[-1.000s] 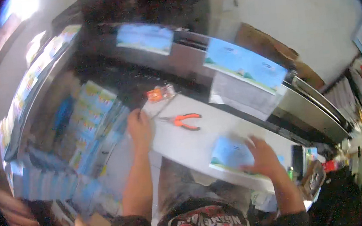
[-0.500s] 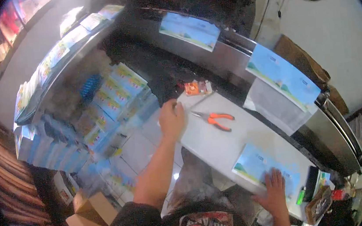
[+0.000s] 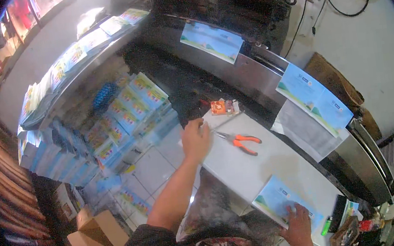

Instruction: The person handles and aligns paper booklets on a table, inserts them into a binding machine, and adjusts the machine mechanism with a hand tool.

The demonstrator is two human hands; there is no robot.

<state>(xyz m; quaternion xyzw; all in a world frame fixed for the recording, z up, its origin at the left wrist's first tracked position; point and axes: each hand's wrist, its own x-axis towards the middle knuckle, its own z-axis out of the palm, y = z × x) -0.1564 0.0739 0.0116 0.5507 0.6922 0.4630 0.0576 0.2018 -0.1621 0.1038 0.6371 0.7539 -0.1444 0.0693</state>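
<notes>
At the left edge of the white tabletop (image 3: 270, 161), my left hand (image 3: 196, 141) is closed with its fingers curled. What it holds, if anything, is hidden. Orange-handled pliers (image 3: 242, 142) lie just to its right, jaws toward the hand, and a thin dark rod (image 3: 228, 120) rests beyond them. Lower right on the table lies a light-blue printed sheet (image 3: 273, 199), perhaps a small stack. My right hand (image 3: 298, 226) is open, its fingers spread over the sheet's near right part.
Stacks of printed sheets (image 3: 129, 113) stand at the left. More blue sheets (image 3: 314, 94) hang along the metal machine (image 3: 258, 63) at the far side. A small orange pack (image 3: 219, 107) sits at the table's far end, a green lighter (image 3: 326, 227) near right, a cardboard box (image 3: 101, 238) lower left.
The view has shifted, so the scene sits a little lower. My right hand's fingers have drawn back slightly toward me on the blue sheet. The left hand stays by the table edge.
</notes>
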